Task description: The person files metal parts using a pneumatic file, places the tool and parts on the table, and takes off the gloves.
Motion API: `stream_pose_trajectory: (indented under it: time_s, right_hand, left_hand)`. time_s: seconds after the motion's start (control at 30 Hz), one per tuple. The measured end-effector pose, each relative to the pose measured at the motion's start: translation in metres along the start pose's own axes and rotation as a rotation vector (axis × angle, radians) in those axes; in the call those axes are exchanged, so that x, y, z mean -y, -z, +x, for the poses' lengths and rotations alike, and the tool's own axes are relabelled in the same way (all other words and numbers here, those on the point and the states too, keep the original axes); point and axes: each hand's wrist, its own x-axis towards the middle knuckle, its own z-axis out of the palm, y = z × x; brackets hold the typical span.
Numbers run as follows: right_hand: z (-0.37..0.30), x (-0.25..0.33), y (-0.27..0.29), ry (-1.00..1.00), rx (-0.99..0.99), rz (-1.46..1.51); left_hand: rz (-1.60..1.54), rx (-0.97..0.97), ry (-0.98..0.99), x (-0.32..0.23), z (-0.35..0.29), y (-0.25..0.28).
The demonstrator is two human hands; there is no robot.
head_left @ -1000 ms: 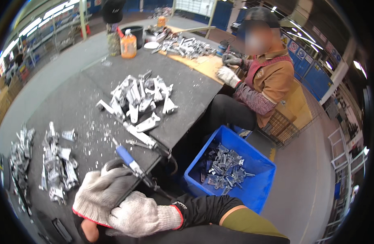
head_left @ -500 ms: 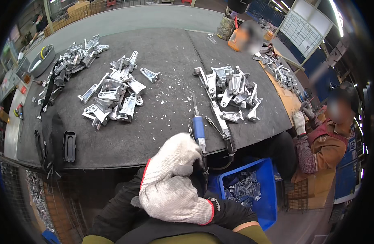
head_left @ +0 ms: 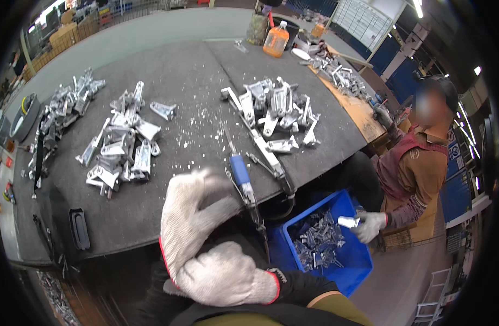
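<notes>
White-gloved, the left hand (head_left: 185,220) is spread near the blue tool (head_left: 240,170); the right hand (head_left: 223,276) is curled, its grip cannot be told.

From the middle of your view, an orange bottle (head_left: 275,42) with a pale cap stands at twelve o'clock, just beside a black tub (head_left: 294,27), and a white gridded board (head_left: 361,24) stands at one o'clock. At three o'clock you have a co-worker (head_left: 420,163) in a dark cap and brown top. A grey oval basin (head_left: 26,122) sits toward your nine, and at eight lies a shallow black tray (head_left: 79,230).
</notes>
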Motion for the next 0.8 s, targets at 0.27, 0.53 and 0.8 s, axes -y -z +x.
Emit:
stream_pose_trajectory:
  time_s: [0.27,0.53,0.8]
  right_hand:
    - [-0.009,-0.033,0.007,0.021,0.183,0.629]
    - [-0.076,-0.04,-0.033,-0.972,0.186,1.584]
    - [-0.095,-0.06,-0.065,-0.047,0.45,0.374]
  left_hand:
    - [-0.95,-0.316,0.014,-0.009,-0.011,0.008]
    - [-1.902,0.25,0.023,-0.031,-0.024,-0.018]
    - [-1.934,0.171,-0.152,-0.013,-0.049,-0.034]
